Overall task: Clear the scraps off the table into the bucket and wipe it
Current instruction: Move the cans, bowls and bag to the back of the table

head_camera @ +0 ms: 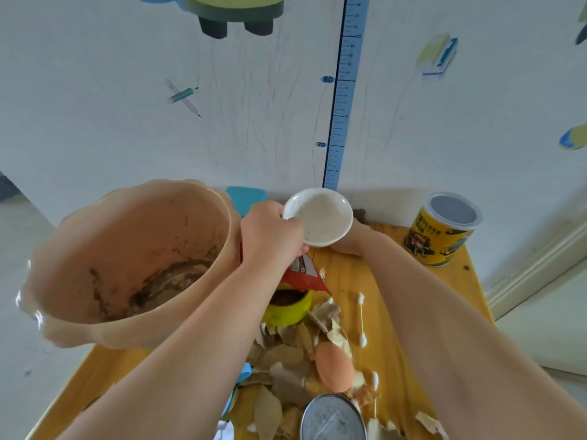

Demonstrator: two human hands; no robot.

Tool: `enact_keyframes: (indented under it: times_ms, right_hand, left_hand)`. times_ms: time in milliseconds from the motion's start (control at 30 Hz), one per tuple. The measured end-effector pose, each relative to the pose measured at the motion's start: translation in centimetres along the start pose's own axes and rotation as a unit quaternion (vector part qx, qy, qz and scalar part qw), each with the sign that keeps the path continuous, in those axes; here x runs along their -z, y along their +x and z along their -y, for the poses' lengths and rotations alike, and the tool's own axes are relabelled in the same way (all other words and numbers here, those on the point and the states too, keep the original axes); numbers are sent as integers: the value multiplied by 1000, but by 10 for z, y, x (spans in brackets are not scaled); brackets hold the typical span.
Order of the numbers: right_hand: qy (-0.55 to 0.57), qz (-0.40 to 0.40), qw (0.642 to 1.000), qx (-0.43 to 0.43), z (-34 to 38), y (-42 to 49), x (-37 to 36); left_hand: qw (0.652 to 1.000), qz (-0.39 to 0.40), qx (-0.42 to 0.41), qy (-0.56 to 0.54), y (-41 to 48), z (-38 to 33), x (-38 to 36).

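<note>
My left hand (270,236) grips the near-left rim of a small white dish (319,215), held tilted above the far end of the yellow wooden table (394,312). My right hand (349,241) is mostly hidden behind the dish, down near the table; what its fingers do cannot be seen. A peach plastic bucket (127,265) with dark residue inside stands at the left of the table, beside my left hand. Scraps lie in the middle: dry leaves (286,369), an eggshell (333,365), cotton swabs (362,319) and a red wrapper (305,277).
A yellow-green cup (290,309) with dark contents sits under the wrapper. A yellow can with a clear lid (441,230) stands at the far right. A round metal lid (333,417) lies at the near edge. A blue box (246,196) is by the wall.
</note>
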State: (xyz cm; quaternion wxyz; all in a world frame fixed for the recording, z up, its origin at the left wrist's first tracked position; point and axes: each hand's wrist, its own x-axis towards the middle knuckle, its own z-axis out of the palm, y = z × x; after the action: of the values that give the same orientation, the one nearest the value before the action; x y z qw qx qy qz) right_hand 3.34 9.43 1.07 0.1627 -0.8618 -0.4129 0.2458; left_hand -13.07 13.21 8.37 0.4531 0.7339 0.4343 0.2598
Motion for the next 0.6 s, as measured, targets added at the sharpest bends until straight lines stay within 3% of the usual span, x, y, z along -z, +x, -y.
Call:
enact_keyframes:
  times_ms: [400,600]
  right_hand:
    - [-194,83,974,89,-24,-76,-22]
    - [-212,101,969,80,-30,-123,-28]
  left_hand:
    - [998,-33,26,-35,7,-11,4]
    - [997,-21,54,-42,2,-5,-2]
